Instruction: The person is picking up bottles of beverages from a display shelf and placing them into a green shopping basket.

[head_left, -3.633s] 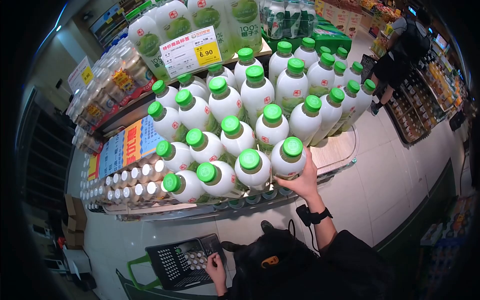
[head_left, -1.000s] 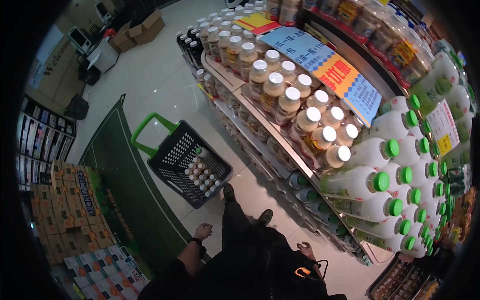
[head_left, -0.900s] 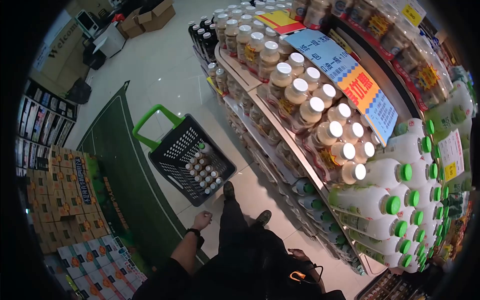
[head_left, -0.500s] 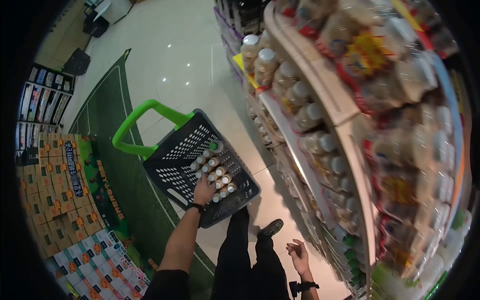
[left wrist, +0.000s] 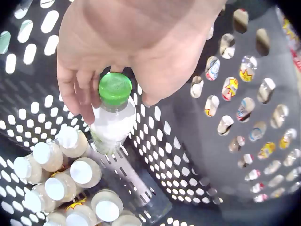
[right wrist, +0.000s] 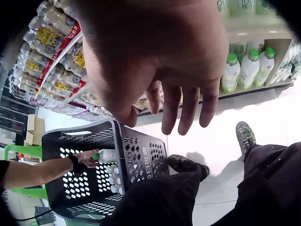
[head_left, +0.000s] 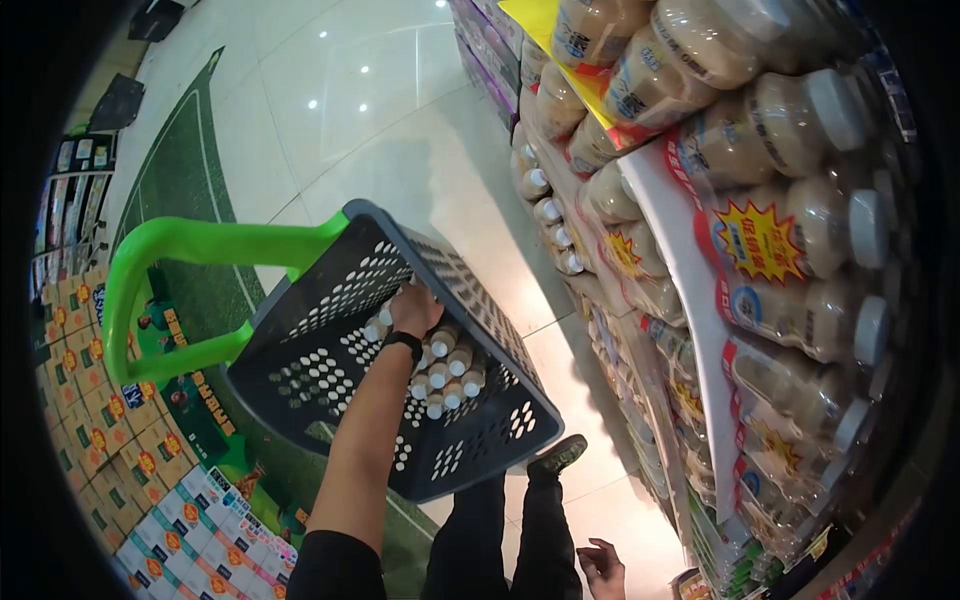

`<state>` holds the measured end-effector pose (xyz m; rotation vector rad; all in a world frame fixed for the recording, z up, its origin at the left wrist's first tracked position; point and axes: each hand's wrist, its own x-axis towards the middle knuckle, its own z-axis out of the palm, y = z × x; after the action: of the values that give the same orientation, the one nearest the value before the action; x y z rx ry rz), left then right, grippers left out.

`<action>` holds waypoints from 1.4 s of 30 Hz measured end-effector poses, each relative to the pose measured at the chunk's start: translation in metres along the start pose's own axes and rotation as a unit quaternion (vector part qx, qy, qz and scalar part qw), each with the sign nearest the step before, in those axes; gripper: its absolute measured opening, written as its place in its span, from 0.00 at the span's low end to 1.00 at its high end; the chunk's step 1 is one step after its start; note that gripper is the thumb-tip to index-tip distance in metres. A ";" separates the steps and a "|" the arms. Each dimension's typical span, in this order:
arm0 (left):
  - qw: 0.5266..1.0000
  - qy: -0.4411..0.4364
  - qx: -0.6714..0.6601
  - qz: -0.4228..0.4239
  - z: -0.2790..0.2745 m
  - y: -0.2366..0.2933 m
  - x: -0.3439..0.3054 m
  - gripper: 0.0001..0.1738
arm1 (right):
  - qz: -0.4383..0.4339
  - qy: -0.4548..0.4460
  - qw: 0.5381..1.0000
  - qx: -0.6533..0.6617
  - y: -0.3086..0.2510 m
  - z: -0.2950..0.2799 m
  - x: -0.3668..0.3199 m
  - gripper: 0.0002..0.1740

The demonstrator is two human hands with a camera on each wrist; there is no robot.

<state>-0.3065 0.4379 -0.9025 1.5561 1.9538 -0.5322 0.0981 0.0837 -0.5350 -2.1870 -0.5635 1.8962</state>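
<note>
My left hand (head_left: pixel 412 303) reaches down into a dark grey perforated basket (head_left: pixel 480 440) with a green handle (head_left: pixel 190 245). In the left wrist view its fingers (left wrist: pixel 82 96) and thumb curl round the neck of a white bottle (left wrist: pixel 110 129) with a green cap (left wrist: pixel 115 88), held against the basket wall. Several small white-capped bottles (left wrist: pixel 70 174) stand packed beside it on the basket floor. My right hand (head_left: pixel 600 566) hangs by my leg with its fingers (right wrist: pixel 181 106) loose and nothing in it.
Shelves of shrink-wrapped pale bottles (head_left: pixel 760 250) run close along the right. Green-capped bottles (right wrist: pixel 247 66) stand on a low shelf. A green floor mat (head_left: pixel 185 170) and stacked cartons (head_left: pixel 150 500) lie left. My shoe (head_left: pixel 558 455) is beside the basket on the tiled floor.
My left hand has gone from my side into the basket and on to the green-capped bottle. My head has dipped closer to the basket. The right hand still hangs loose.
</note>
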 end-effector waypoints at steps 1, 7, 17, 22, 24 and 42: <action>1.000 0.002 -0.001 0.004 0.003 -0.002 0.012 0.40 | -0.029 0.006 1.000 0.007 0.000 0.001 0.009 0.25; 0.987 0.112 -0.069 0.089 0.011 -0.005 0.000 0.27 | -0.024 0.099 0.995 -0.007 0.004 0.028 0.060 0.22; 0.928 0.272 -0.234 0.100 -0.120 0.017 -0.266 0.20 | -0.297 0.095 0.924 -0.221 -0.151 0.022 0.002 0.25; 0.873 0.279 -0.202 0.345 -0.261 0.033 -0.417 0.18 | -0.445 0.056 0.867 -0.218 -0.232 0.030 -0.058 0.34; 0.822 0.202 -0.266 0.460 -0.312 0.053 -0.465 0.16 | -0.528 -0.059 0.816 -0.226 -0.248 0.030 -0.090 0.44; 0.561 0.096 -0.277 0.775 -0.373 0.390 -0.838 0.33 | -0.636 0.124 0.760 -0.051 -0.077 -0.274 -0.403 0.54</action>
<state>0.1272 0.1475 -0.0530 2.1000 0.1052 0.9358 0.3111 0.0184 -0.0950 -1.2878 -1.5568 0.7963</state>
